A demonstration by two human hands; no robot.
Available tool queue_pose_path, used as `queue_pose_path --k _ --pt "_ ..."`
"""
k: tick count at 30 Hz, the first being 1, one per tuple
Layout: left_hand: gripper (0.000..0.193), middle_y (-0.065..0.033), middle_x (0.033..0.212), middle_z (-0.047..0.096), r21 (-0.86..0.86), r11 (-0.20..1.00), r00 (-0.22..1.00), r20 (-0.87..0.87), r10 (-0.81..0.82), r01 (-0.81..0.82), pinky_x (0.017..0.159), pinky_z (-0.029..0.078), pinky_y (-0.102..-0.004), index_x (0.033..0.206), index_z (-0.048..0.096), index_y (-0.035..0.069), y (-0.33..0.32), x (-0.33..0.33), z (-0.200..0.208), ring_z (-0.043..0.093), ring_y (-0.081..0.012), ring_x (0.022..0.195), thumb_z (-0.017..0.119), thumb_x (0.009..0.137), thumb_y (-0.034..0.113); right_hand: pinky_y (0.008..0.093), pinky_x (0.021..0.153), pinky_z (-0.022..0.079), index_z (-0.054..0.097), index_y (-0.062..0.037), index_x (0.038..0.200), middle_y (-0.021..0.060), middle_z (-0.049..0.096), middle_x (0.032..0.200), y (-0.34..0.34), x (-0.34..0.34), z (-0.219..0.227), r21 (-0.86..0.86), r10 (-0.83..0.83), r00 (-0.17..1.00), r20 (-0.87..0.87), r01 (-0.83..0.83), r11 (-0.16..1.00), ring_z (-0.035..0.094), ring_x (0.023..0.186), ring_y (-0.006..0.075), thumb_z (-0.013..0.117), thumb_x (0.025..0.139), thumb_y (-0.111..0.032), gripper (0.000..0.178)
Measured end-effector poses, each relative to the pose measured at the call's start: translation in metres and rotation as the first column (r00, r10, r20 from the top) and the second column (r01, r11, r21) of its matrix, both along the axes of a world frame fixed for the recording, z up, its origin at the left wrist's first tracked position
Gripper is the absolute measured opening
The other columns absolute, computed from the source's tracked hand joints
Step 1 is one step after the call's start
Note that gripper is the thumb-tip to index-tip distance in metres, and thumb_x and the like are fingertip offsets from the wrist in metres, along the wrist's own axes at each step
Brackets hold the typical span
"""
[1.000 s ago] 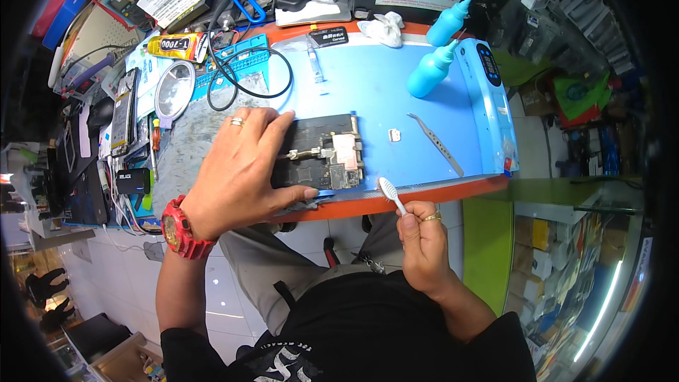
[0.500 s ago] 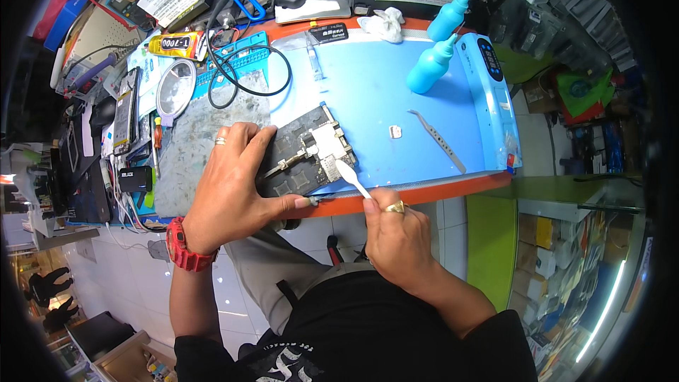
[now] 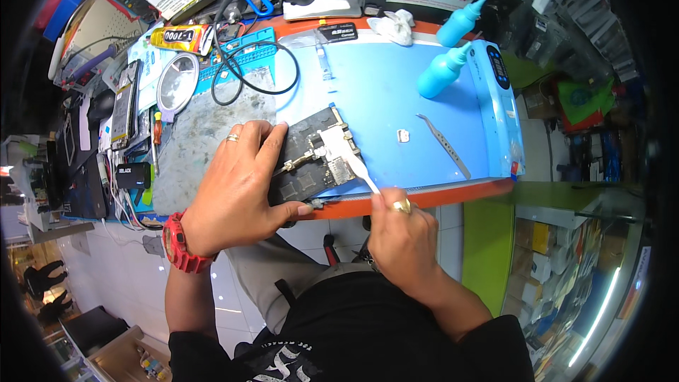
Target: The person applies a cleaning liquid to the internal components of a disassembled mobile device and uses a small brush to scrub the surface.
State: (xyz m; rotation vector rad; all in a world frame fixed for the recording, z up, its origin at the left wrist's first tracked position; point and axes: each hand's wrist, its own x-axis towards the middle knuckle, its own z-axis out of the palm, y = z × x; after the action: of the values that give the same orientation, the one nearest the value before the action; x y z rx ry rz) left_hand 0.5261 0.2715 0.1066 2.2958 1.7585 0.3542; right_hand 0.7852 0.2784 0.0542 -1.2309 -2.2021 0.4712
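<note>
A small pale circuit board (image 3: 344,170) is clamped in a black board holder (image 3: 304,182) with a metal bar across it. My left hand (image 3: 237,177) grips the holder's left side, its thumb along the near edge and the fingers bent over the far-left edge. My right hand (image 3: 404,233) pinches a slim white brush (image 3: 363,173), which looks like a toothbrush. Its head lies on the board; the bristles are hidden underneath. Curved metal tweezers (image 3: 445,147) and a small pale chip-like piece (image 3: 403,136) lie on the blue mat (image 3: 378,85) to the right.
Two light-blue squeeze bottles (image 3: 442,74) stand at the far right, beside a blue device with a display (image 3: 498,99). A black cable (image 3: 298,71) loops over the far left. A round lens (image 3: 177,83), yellow glue tube (image 3: 180,38) and red-handled screwdriver (image 3: 157,129) crowd the left.
The brush head has moved up and farther over the board. My left hand stays on the holder. The whole view has shifted slightly.
</note>
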Motion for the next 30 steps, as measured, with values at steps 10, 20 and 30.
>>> queue_pose_path --k 10,20,30 --pt "0.102 -0.025 0.137 0.056 -0.124 0.988 0.99 0.116 -0.074 0.089 0.109 0.048 -0.0492 0.15 0.055 -0.005 0.016 -0.014 0.01 0.056 -0.0442 0.129 0.1 0.065 0.029 0.0462 0.053 0.051 0.062 -0.001 0.107 0.0139 0.067 0.072 -0.02 0.068 0.008 -0.119 -0.029 0.992 -0.123 0.014 0.993 0.067 0.057 0.0366 0.064 0.106 -0.006 0.005" --pt "0.069 -0.0228 0.129 0.066 0.065 0.993 0.964 0.243 -0.108 0.094 0.104 0.051 -0.0478 0.142 0.06 -0.005 0.045 0.06 0.049 0.065 -0.041 0.12 0.09 0.086 0.025 0.0353 0.054 0.044 0.059 -0.0004 0.111 0.0091 0.059 0.071 -0.027 0.102 -0.013 -0.241 -0.094 0.941 -0.324 0.014 0.97 0.058 0.056 0.0212 0.058 0.111 -0.008 0.007" --pt "0.047 -0.029 0.115 0.072 0.096 0.994 0.897 0.433 -0.087 0.05 0.095 0.053 -0.0532 0.117 0.067 -0.004 0.159 0.129 -0.001 0.069 -0.046 0.106 0.087 0.088 0.027 0.0276 0.056 0.04 0.056 -0.0005 0.111 0.0044 0.06 0.079 -0.035 0.121 -0.011 -0.376 -0.24 0.813 -0.531 0.028 0.926 0.05 0.063 0.009 0.05 0.115 -0.01 0.011"
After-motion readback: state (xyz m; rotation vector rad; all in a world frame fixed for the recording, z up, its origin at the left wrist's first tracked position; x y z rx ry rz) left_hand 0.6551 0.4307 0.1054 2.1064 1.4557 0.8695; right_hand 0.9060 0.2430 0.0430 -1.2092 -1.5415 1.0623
